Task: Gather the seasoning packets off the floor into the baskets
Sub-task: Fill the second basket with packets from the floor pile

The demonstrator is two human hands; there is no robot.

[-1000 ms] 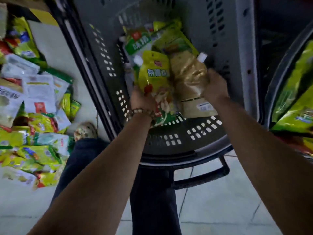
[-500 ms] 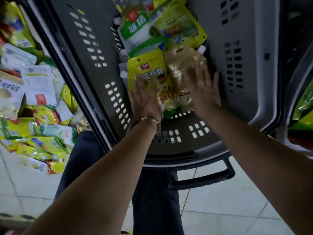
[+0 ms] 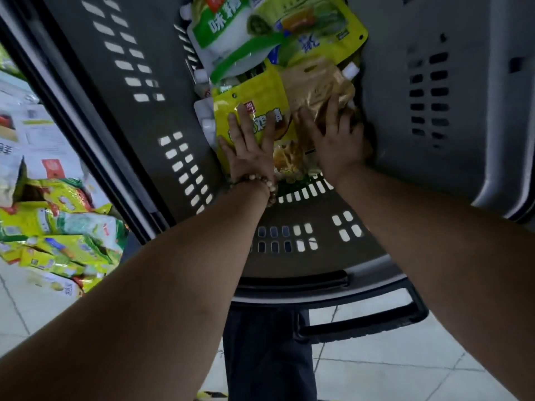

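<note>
A grey plastic basket (image 3: 289, 267) fills the middle of the head view. On its floor lie a yellow seasoning packet (image 3: 260, 91) and a gold spouted pouch (image 3: 315, 79), side by side. My left hand (image 3: 249, 149) presses flat on the yellow packet with straight fingers. Beside it, my right hand (image 3: 335, 137) rests with spread fingers on the gold pouch. Further back in the basket lie a green-and-white packet (image 3: 228, 33) and a yellow-green packet (image 3: 315, 24).
A heap of seasoning packets (image 3: 55, 227) lies on the tiled floor left of the basket. The basket's black handle (image 3: 362, 319) sticks out toward me over the tiles. My dark trouser leg (image 3: 269, 357) is below the basket.
Both hands let go of the yellow packet and the gold pouch, which now lie on the basket floor. The hands flattened and pressed down onto them. The view has moved closer to the basket.
</note>
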